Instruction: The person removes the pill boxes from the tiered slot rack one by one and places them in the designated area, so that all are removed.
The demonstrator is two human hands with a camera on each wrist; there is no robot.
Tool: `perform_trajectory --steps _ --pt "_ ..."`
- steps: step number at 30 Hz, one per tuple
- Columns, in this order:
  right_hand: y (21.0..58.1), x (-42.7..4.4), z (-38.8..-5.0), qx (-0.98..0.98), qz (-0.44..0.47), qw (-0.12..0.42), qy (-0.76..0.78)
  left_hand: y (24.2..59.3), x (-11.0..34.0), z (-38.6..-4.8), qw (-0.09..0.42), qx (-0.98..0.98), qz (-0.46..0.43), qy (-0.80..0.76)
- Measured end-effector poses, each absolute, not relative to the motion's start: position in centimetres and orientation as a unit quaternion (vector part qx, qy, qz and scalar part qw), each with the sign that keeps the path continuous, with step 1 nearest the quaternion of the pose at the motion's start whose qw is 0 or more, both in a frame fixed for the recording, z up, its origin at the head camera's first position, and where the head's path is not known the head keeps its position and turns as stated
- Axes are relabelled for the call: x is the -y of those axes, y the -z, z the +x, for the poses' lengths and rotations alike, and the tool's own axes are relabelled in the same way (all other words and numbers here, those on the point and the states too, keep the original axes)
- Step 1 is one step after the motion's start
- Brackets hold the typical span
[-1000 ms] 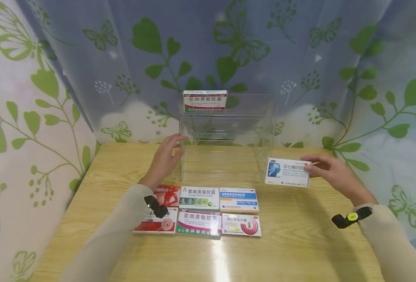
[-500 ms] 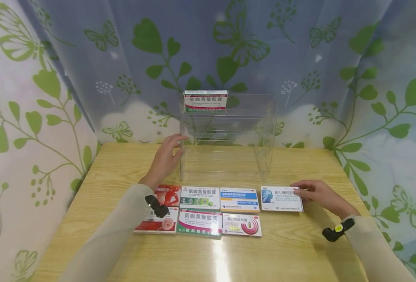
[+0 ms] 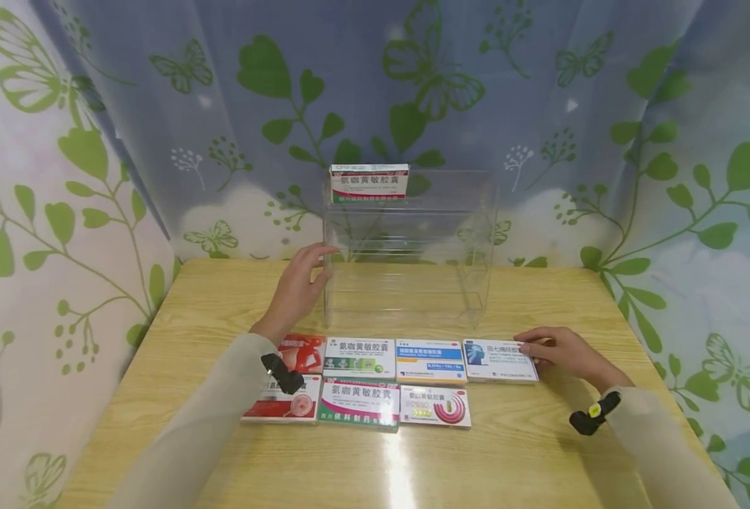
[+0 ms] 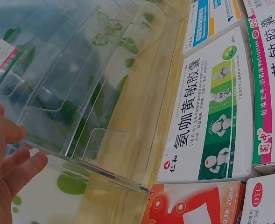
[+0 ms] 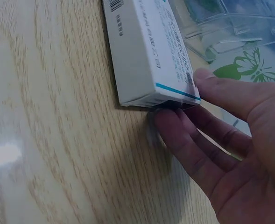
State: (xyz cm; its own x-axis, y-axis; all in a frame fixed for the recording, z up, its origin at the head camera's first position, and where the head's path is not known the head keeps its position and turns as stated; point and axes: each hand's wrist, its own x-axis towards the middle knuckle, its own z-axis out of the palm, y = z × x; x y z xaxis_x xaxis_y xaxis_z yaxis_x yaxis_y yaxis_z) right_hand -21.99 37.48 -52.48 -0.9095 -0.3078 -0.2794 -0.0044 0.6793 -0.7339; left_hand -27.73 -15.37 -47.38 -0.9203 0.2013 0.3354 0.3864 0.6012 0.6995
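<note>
My right hand (image 3: 559, 353) holds the right end of a white medicine box (image 3: 498, 362) with a blue head picture. This box lies at the right end of the back row, against a blue-and-white medicine box (image 3: 430, 360). In the right wrist view, the thumb (image 5: 214, 86) is at the box's far edge and the other fingers are by its end. My left hand (image 3: 295, 290) grips the left side of a clear plastic display rack (image 3: 406, 283); finger and thumb lie on either side of its panel in the left wrist view.
A green-and-pink medicine box (image 3: 370, 185) stands on the rack's top tier, at the left. Before the rack lie a white-and-green box (image 3: 358, 357), a red box (image 3: 305, 352) and a front row including a ring-patterned box (image 3: 435, 406). Patterned cloth (image 3: 375, 85) surrounds the wooden table (image 3: 508, 459).
The right hand has brought the white box down and toward me onto the table, then slid it left beside the blue-and-white one. My left hand has stayed on the rack.
</note>
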Motion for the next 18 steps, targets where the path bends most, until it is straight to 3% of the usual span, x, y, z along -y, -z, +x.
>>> perform_trajectory --steps 18 --pt "51.84 -36.68 -22.02 -0.909 -0.100 0.162 0.371 47.28 15.24 -27.70 0.112 0.886 -0.165 0.418"
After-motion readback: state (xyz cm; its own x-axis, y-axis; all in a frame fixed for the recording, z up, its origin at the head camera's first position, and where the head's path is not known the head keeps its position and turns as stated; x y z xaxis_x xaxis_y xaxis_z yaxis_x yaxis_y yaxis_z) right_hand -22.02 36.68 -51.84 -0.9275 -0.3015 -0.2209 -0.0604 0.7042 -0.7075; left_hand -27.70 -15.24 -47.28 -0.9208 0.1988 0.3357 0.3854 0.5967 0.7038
